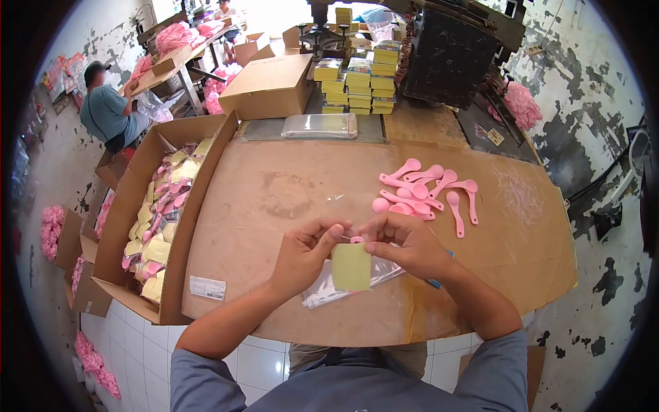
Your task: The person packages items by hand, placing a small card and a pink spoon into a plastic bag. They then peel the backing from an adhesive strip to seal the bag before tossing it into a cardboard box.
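Note:
Above the near part of the table, my left hand point(312, 244) and my right hand point(405, 240) face each other, fingers pinched at the top edge of a small clear plastic bag. A pale yellow card point(352, 268) hangs flat inside it, and a bit of a pink spoon point(356, 239) shows at the top. The rest of that spoon is hidden. Beneath my hands lie flat clear plastic bags point(322, 291). Just beyond my right hand is a loose heap of pink measuring spoons point(417, 189). A blue edge of something point(434, 282) shows under my right wrist.
At the left, a long open cardboard box point(213, 147) holds many filled bags. Stacks of yellow cards point(359, 89), a closed carton point(268, 82) and a pack of clear bags point(319, 126) stand along the back. A dark machine point(449, 55) rises behind. A person point(110, 113) sits far left.

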Tool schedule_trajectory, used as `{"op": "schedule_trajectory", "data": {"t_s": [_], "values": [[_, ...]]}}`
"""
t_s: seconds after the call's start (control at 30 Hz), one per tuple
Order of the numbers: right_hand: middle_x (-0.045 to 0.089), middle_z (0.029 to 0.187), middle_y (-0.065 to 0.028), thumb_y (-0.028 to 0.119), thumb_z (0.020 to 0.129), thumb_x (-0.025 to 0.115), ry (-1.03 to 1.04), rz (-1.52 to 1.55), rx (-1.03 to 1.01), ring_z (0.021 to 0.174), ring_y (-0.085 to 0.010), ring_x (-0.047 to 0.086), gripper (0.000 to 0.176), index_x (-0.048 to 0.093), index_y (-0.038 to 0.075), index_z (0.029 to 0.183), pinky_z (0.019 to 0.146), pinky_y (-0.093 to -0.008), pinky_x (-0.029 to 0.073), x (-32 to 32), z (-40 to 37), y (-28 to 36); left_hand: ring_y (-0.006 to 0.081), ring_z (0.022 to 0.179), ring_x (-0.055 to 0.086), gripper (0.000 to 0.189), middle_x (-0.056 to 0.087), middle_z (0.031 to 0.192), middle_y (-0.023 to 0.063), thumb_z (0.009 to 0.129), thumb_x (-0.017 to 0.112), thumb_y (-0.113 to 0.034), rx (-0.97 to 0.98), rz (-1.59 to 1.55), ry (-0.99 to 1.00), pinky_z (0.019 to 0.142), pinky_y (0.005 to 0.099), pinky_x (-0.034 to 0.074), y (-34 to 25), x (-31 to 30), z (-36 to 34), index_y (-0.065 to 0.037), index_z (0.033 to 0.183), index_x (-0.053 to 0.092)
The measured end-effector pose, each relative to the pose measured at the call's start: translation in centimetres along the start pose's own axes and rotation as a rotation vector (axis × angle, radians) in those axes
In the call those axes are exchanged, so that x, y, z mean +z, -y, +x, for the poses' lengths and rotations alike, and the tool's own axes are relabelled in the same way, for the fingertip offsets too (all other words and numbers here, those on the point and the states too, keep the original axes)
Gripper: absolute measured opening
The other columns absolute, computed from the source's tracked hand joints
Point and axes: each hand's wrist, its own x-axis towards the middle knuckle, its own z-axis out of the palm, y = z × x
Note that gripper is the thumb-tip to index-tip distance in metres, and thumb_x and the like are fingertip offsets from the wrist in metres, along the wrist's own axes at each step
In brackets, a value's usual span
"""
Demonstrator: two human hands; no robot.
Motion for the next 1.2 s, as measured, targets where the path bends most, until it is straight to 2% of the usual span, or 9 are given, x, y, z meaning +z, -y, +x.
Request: {"op": "schedule_trajectory", "data": {"t_s": [0.23,0.33,0.43,0.53,0.73,0.83,0.93,1.03,1.2], "values": [[0.071,0.102,-0.0023,0.008,0.1,0.07,-0.088,0.101,0.053,0.094,-0.0075,0.066,0.019,0.07,-0.001,0.116,0.084,-0.0251,0.054,-0.9,-0.3,-0.5,0.0151,0.104,0.071,0.025,0.074,0.116,0.0134,0.103,0.067,-0.009,-0.089,0.075,0.036,0.09,0.0283,0.06,0.4,0.0,0.2,0.004,0.123,0.07],[0.074,0.105,-0.004,0.006,0.1,0.069,-0.107,0.104,0.049,0.094,-0.0086,0.068,0.016,0.072,-0.001,0.113,0.085,-0.0259,0.055,-1.2,-0.4,-1.3,0.0132,0.101,0.071,0.022,0.076,0.111,0.0104,0.102,0.067,-0.005,0.012,0.145,0.042,0.087,0.0276,0.06,1.4,-0.4,0.4,0.001,0.122,0.073],[0.074,0.105,-0.0044,0.004,0.099,0.069,-0.103,0.125,0.037,0.095,-0.0092,0.068,0.014,0.072,-0.001,0.112,0.085,-0.0265,0.055,-1.7,-0.4,-2.4,0.0131,0.097,0.073,0.024,0.078,0.106,0.0095,0.098,0.067,0.002,0.049,0.563,0.076,0.083,0.0281,0.06,0.1,-0.8,0.2,-0.001,0.12,0.075],[0.074,0.106,-0.0044,0.002,0.098,0.068,-0.071,0.116,-0.001,0.097,-0.0097,0.068,0.014,0.073,0.0,0.112,0.087,-0.0269,0.055,-2.2,-0.6,-2.6,0.0172,0.091,0.076,0.022,0.079,0.104,0.0118,0.097,0.068,0.0,0.279,0.546,0.104,0.079,0.0295,0.06,1.2,-1.3,0.7,-0.003,0.116,0.077],[0.074,0.106,-0.0049,0.001,0.098,0.066,-0.054,0.017,0.004,0.097,-0.0095,0.066,0.015,0.074,0.0,0.111,0.087,-0.0267,0.053,-2.6,-0.7,-2.5,0.0215,0.092,0.077,0.024,0.079,0.108,0.0136,0.095,0.068,0.0,0.345,0.619,0.238,0.08,0.0305,0.06,0.3,-1.9,1.2,-0.004,0.117,0.078],[0.074,0.105,-0.0045,0.005,0.099,0.067,-0.034,0.001,-0.011,0.095,-0.0091,0.066,0.015,0.075,0.0,0.11,0.086,-0.0267,0.053,-3.1,-0.5,-2.4,0.0211,0.092,0.076,0.023,0.079,0.107,0.0139,0.096,0.069,-0.003,0.317,0.568,0.234,0.081,0.0311,0.061,0.7,-2.3,1.1,-0.002,0.118,0.077],[0.075,0.104,-0.0048,0.007,0.099,0.069,-0.059,-0.039,0.028,0.094,-0.0094,0.066,0.014,0.076,0.0,0.109,0.085,-0.0263,0.053,-2.9,-0.7,-2.1,0.0183,0.094,0.075,0.023,0.079,0.108,0.013,0.099,0.069,-0.009,0.105,0.264,0.216,0.081,0.0317,0.062,1.1,-2.2,1.1,0.0,0.119,0.076],[0.075,0.104,-0.0055,0.007,0.098,0.072,-0.051,-0.017,0.065,0.096,-0.0101,0.068,0.015,0.075,-0.001,0.109,0.086,-0.0264,0.054,-2.7,-0.6,-2.1,0.0153,0.098,0.073,0.023,0.078,0.11,0.011,0.102,0.067,-0.012,-0.056,0.235,0.209,0.082,0.031,0.062,0.9,-1.9,1.1,0.002,0.119,0.075],[0.073,0.106,-0.0068,0.006,0.097,0.074,-0.004,0.072,0.051,0.1,-0.0117,0.068,0.019,0.07,-0.003,0.114,0.09,-0.0275,0.055,-3.1,-0.4,-2.9,0.0141,0.095,0.073,0.023,0.077,0.109,0.009,0.102,0.067,-0.01,-0.135,0.224,0.185,0.082,0.0291,0.062,1.1,-1.6,1.1,0.001,0.121,0.074]]}}
